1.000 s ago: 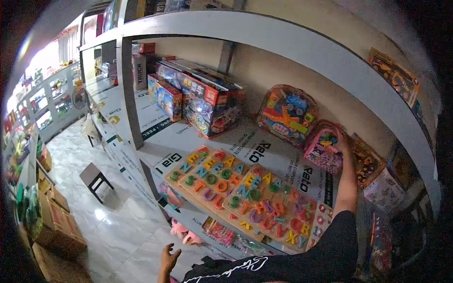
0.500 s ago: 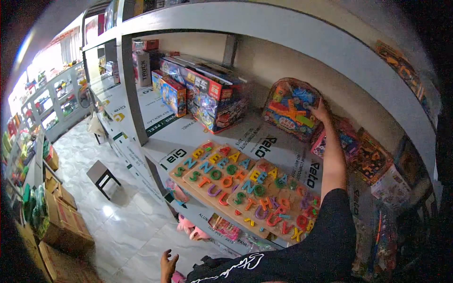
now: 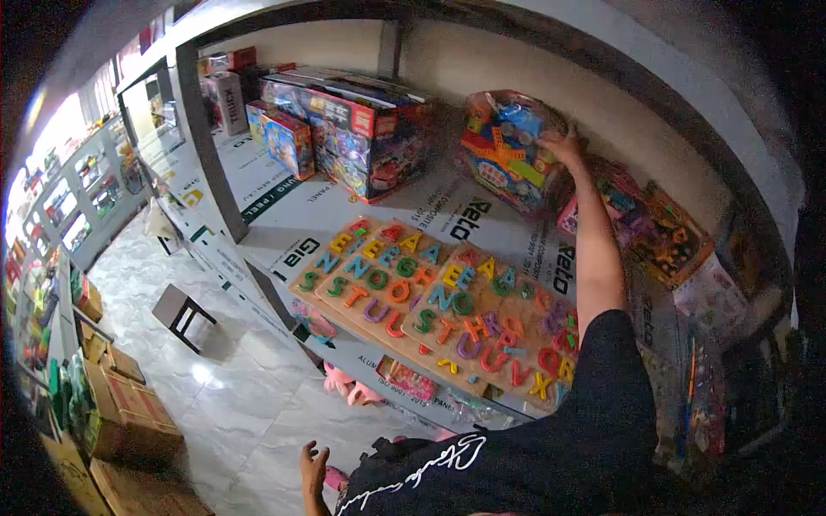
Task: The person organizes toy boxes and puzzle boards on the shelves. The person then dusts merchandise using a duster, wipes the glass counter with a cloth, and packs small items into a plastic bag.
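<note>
Here, right grip: reached out over the shelf, hand at the upper right edge of the toy pack, seemingly touching it; I cannot tell whether the fingers are closed on it.
Toy pack: directly under and to the left of the right grip, a clear-fronted case with orange, blue and green pieces showing, standing at a tilt near the wall.
Left grip: low over the floor, well apart from the right grip, fingers loosely curled and parted, nothing between them.
Pink bag: below the right grip, just beside the toy pack, partly covered by the forearm.
Orange-and-black pack: farther right and lower than the right grip, beside the pink bag.
Pale pack: below the orange-and-black pack, still farther from the right grip.
Letter boards: lying flat and overlapping, below and left of the right grip, bearing coloured capitals.
Large boxes: well to the left of the right grip, upright in a row, with smaller boxes in front.
Pink plush toy: above and just right of the left grip.
Stool: on the floor, above and left of the left grip.
Cartons: to the left of the left grip, beyond a stretch of floor.
</note>
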Action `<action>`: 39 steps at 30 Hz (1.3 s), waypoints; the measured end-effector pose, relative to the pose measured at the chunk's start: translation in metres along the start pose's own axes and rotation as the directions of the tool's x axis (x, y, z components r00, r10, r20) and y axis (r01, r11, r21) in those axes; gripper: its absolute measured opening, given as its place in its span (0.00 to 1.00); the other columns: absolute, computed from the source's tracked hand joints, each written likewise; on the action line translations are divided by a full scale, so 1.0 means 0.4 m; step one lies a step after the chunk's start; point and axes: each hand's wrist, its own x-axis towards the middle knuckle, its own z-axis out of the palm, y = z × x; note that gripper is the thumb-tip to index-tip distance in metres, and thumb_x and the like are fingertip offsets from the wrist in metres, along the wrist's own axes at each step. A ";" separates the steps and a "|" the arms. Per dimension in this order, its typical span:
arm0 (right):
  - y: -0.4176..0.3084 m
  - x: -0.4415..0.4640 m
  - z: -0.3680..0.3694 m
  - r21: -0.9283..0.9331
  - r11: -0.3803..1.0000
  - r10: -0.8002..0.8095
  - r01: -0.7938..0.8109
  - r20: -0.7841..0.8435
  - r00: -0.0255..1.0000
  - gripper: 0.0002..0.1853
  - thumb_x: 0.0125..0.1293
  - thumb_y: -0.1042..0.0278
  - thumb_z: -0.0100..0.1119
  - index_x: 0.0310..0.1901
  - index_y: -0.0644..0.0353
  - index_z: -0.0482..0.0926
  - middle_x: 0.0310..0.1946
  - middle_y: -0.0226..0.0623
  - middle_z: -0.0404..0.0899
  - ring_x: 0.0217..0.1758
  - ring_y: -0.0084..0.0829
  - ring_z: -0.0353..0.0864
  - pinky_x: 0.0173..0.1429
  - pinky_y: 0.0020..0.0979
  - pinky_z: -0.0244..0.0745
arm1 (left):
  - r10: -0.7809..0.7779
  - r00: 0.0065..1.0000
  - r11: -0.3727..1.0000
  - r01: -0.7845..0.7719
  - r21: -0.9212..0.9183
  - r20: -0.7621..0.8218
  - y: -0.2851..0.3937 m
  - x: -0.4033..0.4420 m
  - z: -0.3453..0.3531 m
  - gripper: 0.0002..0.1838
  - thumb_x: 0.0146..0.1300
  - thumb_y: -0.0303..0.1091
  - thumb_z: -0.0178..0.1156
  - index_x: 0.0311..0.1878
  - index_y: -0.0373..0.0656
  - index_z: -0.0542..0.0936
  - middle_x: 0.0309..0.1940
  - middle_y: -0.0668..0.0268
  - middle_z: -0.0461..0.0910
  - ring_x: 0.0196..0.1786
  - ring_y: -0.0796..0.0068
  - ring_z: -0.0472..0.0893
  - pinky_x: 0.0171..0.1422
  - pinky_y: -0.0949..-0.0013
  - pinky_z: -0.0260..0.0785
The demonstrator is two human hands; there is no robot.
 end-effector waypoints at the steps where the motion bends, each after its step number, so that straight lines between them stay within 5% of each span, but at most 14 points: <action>1: 0.030 0.013 0.004 0.101 0.995 -0.009 0.008 0.013 1.000 0.63 0.37 0.52 0.78 0.67 0.69 0.42 0.56 0.48 0.70 0.57 0.39 0.71 0.65 0.37 0.60 | 0.001 1.000 1.000 -0.001 0.013 0.008 -0.011 0.010 0.001 0.29 0.53 0.41 0.66 0.57 0.39 0.71 0.48 0.50 0.74 0.49 0.61 0.75 0.49 0.63 0.69; 8: -0.055 -0.077 -0.013 -0.009 1.000 -0.016 0.015 -0.128 0.992 0.55 0.37 0.50 0.77 0.63 0.62 0.53 0.59 0.49 0.63 0.66 0.44 0.59 0.67 0.39 0.58 | 0.020 0.999 1.000 -0.020 0.005 0.026 -0.033 0.023 0.023 0.31 0.54 0.44 0.65 0.59 0.41 0.69 0.50 0.49 0.73 0.48 0.61 0.75 0.49 0.63 0.69; 10: -0.053 -0.087 0.001 -0.056 0.980 -0.200 0.193 -0.185 0.962 0.50 0.38 0.50 0.77 0.59 0.62 0.57 0.61 0.49 0.62 0.66 0.42 0.60 0.66 0.38 0.59 | 0.024 1.000 1.000 -0.025 0.006 0.018 -0.035 0.006 0.019 0.31 0.54 0.44 0.65 0.59 0.41 0.69 0.50 0.49 0.73 0.48 0.61 0.75 0.49 0.63 0.69; 15: -0.141 -0.190 -0.067 0.189 0.982 -0.034 0.018 0.084 0.996 0.51 0.39 0.50 0.75 0.61 0.63 0.56 0.65 0.48 0.57 0.68 0.41 0.57 0.68 0.38 0.57 | 0.014 1.000 0.999 -0.013 -0.053 0.020 -0.080 0.000 -0.028 0.30 0.56 0.43 0.64 0.60 0.45 0.67 0.44 0.60 0.74 0.36 0.72 0.75 0.38 0.69 0.68; 17: -0.002 -0.131 -0.108 -0.096 0.993 -0.072 0.068 -0.045 0.996 0.53 0.46 0.49 0.71 0.67 0.64 0.49 0.67 0.48 0.53 0.71 0.41 0.52 0.70 0.37 0.53 | -0.002 1.000 0.997 0.000 -0.075 -0.015 -0.047 -0.015 -0.051 0.30 0.56 0.42 0.63 0.60 0.43 0.67 0.43 0.60 0.75 0.36 0.73 0.75 0.37 0.69 0.68; 19: 0.047 -0.121 -0.105 -0.065 0.989 -0.138 0.136 -0.013 0.990 0.54 0.50 0.48 0.67 0.70 0.63 0.43 0.68 0.47 0.51 0.73 0.40 0.47 0.72 0.38 0.49 | -0.009 1.000 0.983 0.011 -0.183 0.010 -0.017 -0.029 -0.086 0.27 0.57 0.39 0.62 0.58 0.41 0.70 0.40 0.61 0.76 0.35 0.76 0.75 0.36 0.71 0.68; 23: 0.087 -0.089 -0.109 -0.321 0.913 -0.160 0.251 0.283 0.946 0.40 0.57 0.50 0.61 0.66 0.62 0.56 0.63 0.46 0.63 0.66 0.40 0.59 0.71 0.38 0.48 | 0.340 0.922 0.911 -0.372 -0.179 -0.186 0.298 -0.122 -0.188 0.17 0.61 0.39 0.59 0.48 0.36 0.78 0.42 0.61 0.80 0.44 0.76 0.77 0.49 0.72 0.68; 24: 0.051 -0.136 -0.086 -0.423 0.872 -0.229 0.246 0.093 0.969 0.36 0.58 0.49 0.60 0.63 0.63 0.64 0.63 0.44 0.64 0.66 0.41 0.59 0.72 0.38 0.47 | 0.356 0.915 0.882 -0.396 -0.256 -0.190 0.366 -0.145 -0.227 0.15 0.63 0.37 0.56 0.45 0.35 0.79 0.38 0.63 0.81 0.42 0.78 0.76 0.48 0.73 0.68; 27: 0.204 -0.022 -0.099 -0.288 0.922 -0.232 0.259 0.124 0.965 0.34 0.61 0.53 0.59 0.64 0.63 0.62 0.63 0.43 0.64 0.69 0.42 0.56 0.70 0.40 0.51 | 0.599 0.759 0.633 -0.644 -0.429 -0.255 0.592 -0.296 -0.375 0.11 0.65 0.33 0.53 0.39 0.35 0.78 0.34 0.63 0.80 0.40 0.75 0.77 0.47 0.71 0.68; 28: 0.334 0.045 -0.105 -0.463 0.771 -0.465 0.437 0.059 0.883 0.34 0.64 0.49 0.53 0.67 0.57 0.58 0.67 0.43 0.56 0.71 0.41 0.52 0.71 0.45 0.46 | 0.672 0.683 0.494 -0.702 -0.512 -0.286 0.638 -0.348 -0.426 0.11 0.66 0.34 0.51 0.37 0.36 0.78 0.35 0.61 0.80 0.40 0.72 0.78 0.47 0.69 0.68; 32: -0.210 -0.263 0.032 -0.483 0.754 -0.554 0.446 -0.102 0.826 0.34 0.67 0.49 0.49 0.68 0.59 0.53 0.67 0.47 0.54 0.68 0.45 0.56 0.67 0.44 0.58 | 0.953 0.122 -0.077 -0.787 -0.612 -0.277 0.721 -0.498 -0.654 0.09 0.65 0.26 0.50 0.43 0.33 0.77 0.38 0.62 0.76 0.39 0.75 0.74 0.45 0.75 0.65; 34: -0.353 -0.352 0.105 -0.617 0.524 -0.759 0.587 -0.026 0.650 0.31 0.68 0.54 0.49 0.67 0.58 0.55 0.66 0.46 0.56 0.65 0.45 0.62 0.63 0.45 0.65 | 0.945 -0.018 -0.219 -0.774 -0.595 -0.325 0.713 -0.541 -0.735 0.08 0.64 0.28 0.51 0.43 0.36 0.77 0.37 0.63 0.75 0.38 0.76 0.73 0.44 0.75 0.64; 37: -0.842 -0.771 0.227 -0.493 0.536 -0.680 0.686 0.229 0.696 0.30 0.64 0.63 0.57 0.63 0.65 0.60 0.62 0.50 0.62 0.61 0.40 0.68 0.64 0.39 0.62 | 0.910 -0.117 -0.333 -0.776 -0.535 -0.397 0.669 -0.576 -0.830 0.08 0.63 0.30 0.52 0.43 0.40 0.76 0.37 0.64 0.74 0.37 0.76 0.72 0.43 0.75 0.62; 39: -0.926 -0.867 0.289 -0.428 0.360 -0.819 0.829 0.280 0.501 0.29 0.62 0.67 0.58 0.62 0.64 0.61 0.59 0.49 0.65 0.58 0.39 0.71 0.62 0.39 0.64 | 0.883 -0.161 -0.383 -0.790 -0.479 -0.441 0.639 -0.589 -0.882 0.08 0.62 0.32 0.54 0.43 0.42 0.76 0.37 0.65 0.74 0.37 0.77 0.72 0.42 0.74 0.61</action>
